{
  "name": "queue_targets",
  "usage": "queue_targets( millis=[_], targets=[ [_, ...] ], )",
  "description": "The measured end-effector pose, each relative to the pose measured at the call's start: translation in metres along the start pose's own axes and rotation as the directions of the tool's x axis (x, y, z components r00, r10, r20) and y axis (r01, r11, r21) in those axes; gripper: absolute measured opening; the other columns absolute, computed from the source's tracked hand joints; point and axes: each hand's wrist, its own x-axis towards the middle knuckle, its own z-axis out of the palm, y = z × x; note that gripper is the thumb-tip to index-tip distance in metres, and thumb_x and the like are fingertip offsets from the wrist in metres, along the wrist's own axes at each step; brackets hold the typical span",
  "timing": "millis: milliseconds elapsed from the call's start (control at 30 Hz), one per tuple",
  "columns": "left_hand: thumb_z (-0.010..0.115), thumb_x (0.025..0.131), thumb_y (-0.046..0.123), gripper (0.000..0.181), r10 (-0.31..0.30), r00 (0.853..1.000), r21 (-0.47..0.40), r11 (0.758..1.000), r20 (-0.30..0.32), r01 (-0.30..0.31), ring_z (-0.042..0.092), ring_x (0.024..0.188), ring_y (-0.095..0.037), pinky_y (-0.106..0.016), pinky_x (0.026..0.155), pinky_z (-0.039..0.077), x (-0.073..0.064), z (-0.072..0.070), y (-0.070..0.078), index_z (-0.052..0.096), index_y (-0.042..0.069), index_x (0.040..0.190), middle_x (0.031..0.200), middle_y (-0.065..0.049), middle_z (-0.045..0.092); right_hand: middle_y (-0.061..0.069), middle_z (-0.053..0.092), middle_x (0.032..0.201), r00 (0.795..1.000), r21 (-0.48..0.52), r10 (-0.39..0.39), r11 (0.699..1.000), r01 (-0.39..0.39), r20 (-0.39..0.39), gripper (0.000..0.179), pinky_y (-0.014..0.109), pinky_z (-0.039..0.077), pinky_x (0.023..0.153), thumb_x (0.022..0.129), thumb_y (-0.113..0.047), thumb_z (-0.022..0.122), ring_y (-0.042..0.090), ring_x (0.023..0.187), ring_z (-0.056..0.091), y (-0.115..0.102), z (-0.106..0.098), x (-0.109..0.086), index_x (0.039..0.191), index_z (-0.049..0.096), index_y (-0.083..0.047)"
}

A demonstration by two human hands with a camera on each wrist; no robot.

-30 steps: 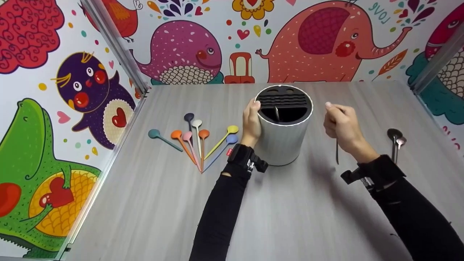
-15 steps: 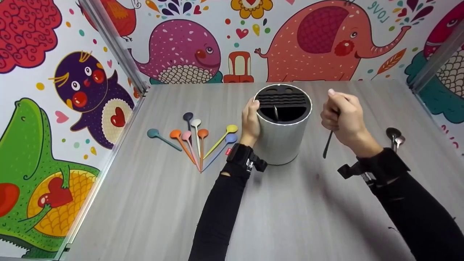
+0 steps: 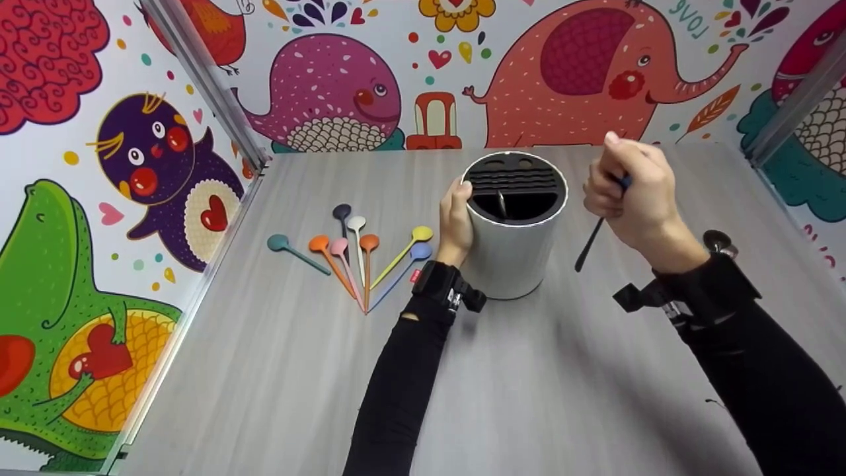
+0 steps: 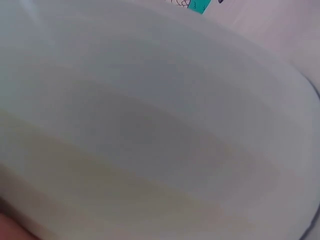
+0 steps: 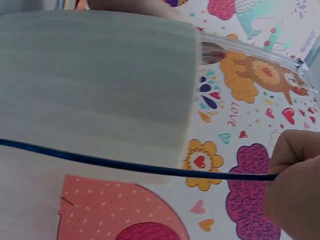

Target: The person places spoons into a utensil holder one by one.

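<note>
My left hand (image 3: 456, 221) grips the side of a tall white utensil holder (image 3: 512, 261), which stands on the table with its black slotted top facing up. The holder's pale wall (image 4: 150, 115) fills most of the left wrist view. Inside the large front opening shows a slim shiny thing (image 3: 501, 205). To the right of the holder, my right hand (image 3: 631, 188) holds a thin dark blue spoon (image 3: 589, 246) above the table, its handle slanting down out of the fist. The spoon's bowl is hidden by the hand. That handle (image 5: 135, 166) crosses the right wrist view in front of the holder.
Several coloured spoons (image 3: 368, 274) lie fanned out on the grey table (image 3: 264, 370) to the left of the holder. A dark spoon (image 3: 716, 240) and a smaller pinkish one lie at the right, partly behind my right wrist. Printed wall panels (image 3: 449, 73) border the table.
My right hand has risen and turned with the spoon, whose handle end has swung left toward the holder. My left hand stays on the holder.
</note>
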Motion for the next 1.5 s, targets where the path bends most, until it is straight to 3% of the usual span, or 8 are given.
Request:
queue_targets(
  millis=[400, 733, 1033, 1267, 1367, 1500],
  targets=[
    [0.031, 0.090, 0.024, 0.047, 0.002, 1.000, -0.006, 1.000, -0.011, -0.002, 0.054, 0.096, -0.010, -0.024, 0.089, 0.042, 0.002, 0.001, -0.002, 0.059, -0.004, 0.114, 0.111, -0.020, 0.062, 0.002, 0.022, 0.050, 1.000, 0.058, -0.005, 0.998, 0.005, 0.008, 0.045, 0.027, 0.008, 0.037, 0.101, -0.025, 0.039, 0.012, 0.039, 0.014, -0.028, 0.015, 0.010, 0.061, 0.023, -0.011],
    [0.031, 0.092, 0.021, 0.046, 0.009, 1.000, 0.003, 1.000, -0.001, -0.009, 0.053, 0.099, -0.010, -0.022, 0.092, 0.041, 0.000, 0.001, 0.000, 0.058, -0.006, 0.118, 0.114, -0.021, 0.061, 0.000, 0.022, 0.051, 0.992, 0.167, -0.125, 0.979, 0.117, 0.033, 0.044, 0.024, 0.012, 0.036, 0.102, -0.022, 0.029, 0.011, 0.038, 0.018, -0.050, 0.016, 0.012, 0.060, 0.021, -0.012],
    [0.031, 0.091, 0.021, 0.047, 0.002, 1.000, 0.010, 1.000, -0.005, -0.002, 0.055, 0.101, -0.012, -0.023, 0.093, 0.041, 0.001, 0.000, 0.001, 0.058, -0.006, 0.118, 0.115, -0.021, 0.062, 0.001, 0.026, 0.053, 0.974, 0.289, -0.223, 0.930, 0.227, -0.047, 0.041, 0.025, 0.011, 0.040, 0.104, -0.019, 0.021, 0.012, 0.041, 0.021, -0.059, 0.023, 0.014, 0.063, 0.024, -0.011],
    [0.030, 0.092, 0.025, 0.049, 0.005, 1.000, -0.003, 1.000, -0.003, -0.005, 0.055, 0.106, -0.015, -0.024, 0.096, 0.041, 0.015, 0.002, -0.036, 0.058, -0.002, 0.122, 0.120, -0.018, 0.062, 0.003, 0.025, 0.053, 0.944, 0.308, -0.312, 0.892, 0.330, -0.109, 0.041, 0.025, 0.012, 0.040, 0.104, -0.019, 0.015, 0.014, 0.039, 0.020, -0.054, 0.026, 0.019, 0.065, 0.023, -0.008],
    [0.030, 0.092, 0.029, 0.051, 0.009, 1.000, -0.012, 1.000, -0.005, -0.009, 0.055, 0.108, -0.015, -0.025, 0.097, 0.041, 0.015, 0.003, -0.040, 0.058, 0.000, 0.123, 0.121, -0.016, 0.061, 0.003, 0.025, 0.053, 0.938, 0.299, -0.317, 0.890, 0.345, -0.139, 0.042, 0.025, 0.012, 0.039, 0.104, -0.020, 0.015, 0.014, 0.039, 0.020, -0.048, 0.024, 0.022, 0.065, 0.024, -0.009],
    [0.030, 0.091, 0.034, 0.053, 0.008, 1.000, -0.009, 1.000, -0.019, -0.008, 0.056, 0.106, -0.013, -0.026, 0.097, 0.041, 0.014, 0.004, -0.041, 0.059, 0.003, 0.121, 0.119, -0.014, 0.062, 0.002, 0.025, 0.052, 0.943, 0.262, -0.287, 0.910, 0.323, -0.167, 0.043, 0.025, 0.011, 0.039, 0.104, -0.021, 0.019, 0.013, 0.039, 0.020, -0.036, 0.021, 0.026, 0.063, 0.028, -0.010]
  ],
)
